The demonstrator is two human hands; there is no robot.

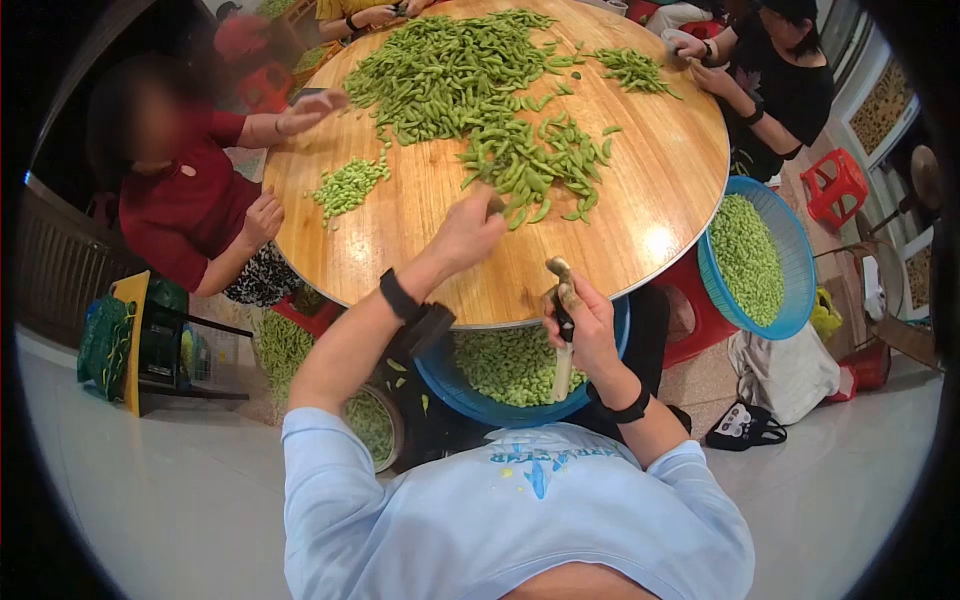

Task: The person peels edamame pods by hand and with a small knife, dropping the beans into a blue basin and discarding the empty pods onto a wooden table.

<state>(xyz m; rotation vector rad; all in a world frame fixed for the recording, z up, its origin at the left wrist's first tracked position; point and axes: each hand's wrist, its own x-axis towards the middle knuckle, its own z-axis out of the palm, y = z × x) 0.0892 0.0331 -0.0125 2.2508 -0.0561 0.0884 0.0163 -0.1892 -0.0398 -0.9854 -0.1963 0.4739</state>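
Note:
Near the small spread of green pods (540, 165) on the round wooden table (400, 220), my left hand (470, 232) reaches out with its fingers bent together; what it holds, if anything, is too blurred to name. My right hand (590, 325) is closed around a tool with a dark grip and a pale lower end (563, 372). It is at the table's near edge, above a blue basket (440, 385) of shelled beans (505, 365). A black band is on each wrist.
A large pod heap (440, 75) covers the table's far middle. People sit at left (180, 190), right (790, 90) and beyond. Shelled beans (347, 187) lie at left. Another blue basket (810, 265) and red stools (836, 185) stand at right.

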